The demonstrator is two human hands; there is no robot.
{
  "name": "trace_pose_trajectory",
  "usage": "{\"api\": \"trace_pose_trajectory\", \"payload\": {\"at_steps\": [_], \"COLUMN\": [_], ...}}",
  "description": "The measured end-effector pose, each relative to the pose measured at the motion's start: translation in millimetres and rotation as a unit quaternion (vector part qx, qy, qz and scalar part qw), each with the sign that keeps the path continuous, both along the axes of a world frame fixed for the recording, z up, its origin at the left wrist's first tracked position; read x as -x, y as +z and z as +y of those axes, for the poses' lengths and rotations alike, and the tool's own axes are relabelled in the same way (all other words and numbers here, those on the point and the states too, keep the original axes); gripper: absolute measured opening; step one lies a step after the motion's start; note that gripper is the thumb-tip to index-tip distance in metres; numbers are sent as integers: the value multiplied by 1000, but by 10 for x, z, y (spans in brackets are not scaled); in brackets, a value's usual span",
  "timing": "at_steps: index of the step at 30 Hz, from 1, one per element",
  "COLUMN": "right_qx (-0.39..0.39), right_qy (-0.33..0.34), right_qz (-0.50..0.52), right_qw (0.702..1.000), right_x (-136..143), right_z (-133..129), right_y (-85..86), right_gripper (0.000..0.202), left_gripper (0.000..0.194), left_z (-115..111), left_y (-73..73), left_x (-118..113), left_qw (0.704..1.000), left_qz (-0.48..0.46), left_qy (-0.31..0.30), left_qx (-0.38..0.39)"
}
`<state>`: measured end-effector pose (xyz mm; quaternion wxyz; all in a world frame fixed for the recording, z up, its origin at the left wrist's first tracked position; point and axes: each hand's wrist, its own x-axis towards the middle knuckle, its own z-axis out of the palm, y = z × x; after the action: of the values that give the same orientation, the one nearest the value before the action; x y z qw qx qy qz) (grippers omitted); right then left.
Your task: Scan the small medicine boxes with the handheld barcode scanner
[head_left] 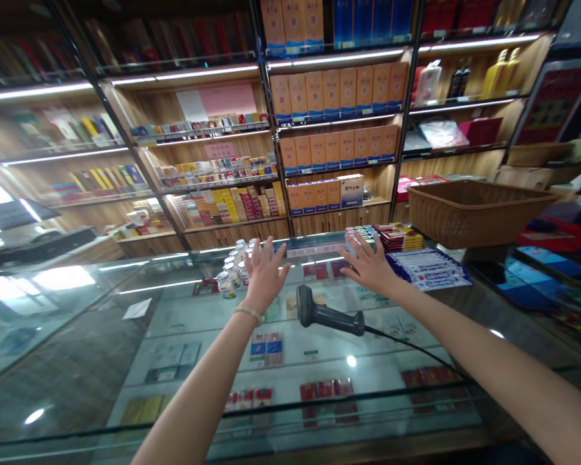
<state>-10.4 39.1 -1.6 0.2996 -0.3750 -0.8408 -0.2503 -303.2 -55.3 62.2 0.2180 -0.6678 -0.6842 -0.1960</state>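
Observation:
Both arms stretch forward over a glass display counter (193, 323). My left hand (264, 274) has its fingers spread and holds nothing; it is beside a cluster of small white-lidded containers (230, 274). My right hand (368, 265), fingers also apart and nothing in it, is near several small bottles or tubes (361, 231) and a pile of blue-and-white packets (428, 268). Between and below the hands, a black handheld barcode scanner (332, 316) lies on the glass, its cable (416, 349) running off to the right under my right forearm.
A brown woven basket (474, 213) stands raised at the right of the counter. Red and yellow packs (399, 237) are stacked before it. Cigarette packs (266, 349) show beneath the glass. Behind, shelves hold orange boxes (339, 97). A white paper (137, 309) lies at left.

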Motion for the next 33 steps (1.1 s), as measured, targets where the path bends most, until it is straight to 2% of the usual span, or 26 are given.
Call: {"api": "trace_pose_trajectory", "payload": {"at_steps": [5,8,16,21,25,29,33], "right_qx": [7,4,5,8,13,26,42], "right_qy": [-15,-24,-44,-36,-16,4,29], "right_qz": [5,4,-4,-7,-7,-1,2], "right_qw": [1000,1000,999,999,1000,1000,999], "right_x": [16,32,84,171,446,923,1401], "right_z": [-26,-26,-15,55,193,356,457], "right_y": [-60,-112,-249,-184,-42,117,220], "right_gripper": [55,54,53,53,53,52,52], "left_gripper": [45,44,46,45,43,45,44], "left_z": [-73,-101,-186,-174,-176,-159,-117], "left_y": [-215,-291,-342,-376,-378,-399,-456], "left_x": [185,242,263,314,413,513,582], "left_qw": [1000,1000,1000,1000,999,996,996], "left_qz": [2,14,22,12,-6,-24,-25], "left_qy": [13,12,0,9,36,71,81], "left_qx": [-23,-18,12,-5,-21,-38,-37]}}
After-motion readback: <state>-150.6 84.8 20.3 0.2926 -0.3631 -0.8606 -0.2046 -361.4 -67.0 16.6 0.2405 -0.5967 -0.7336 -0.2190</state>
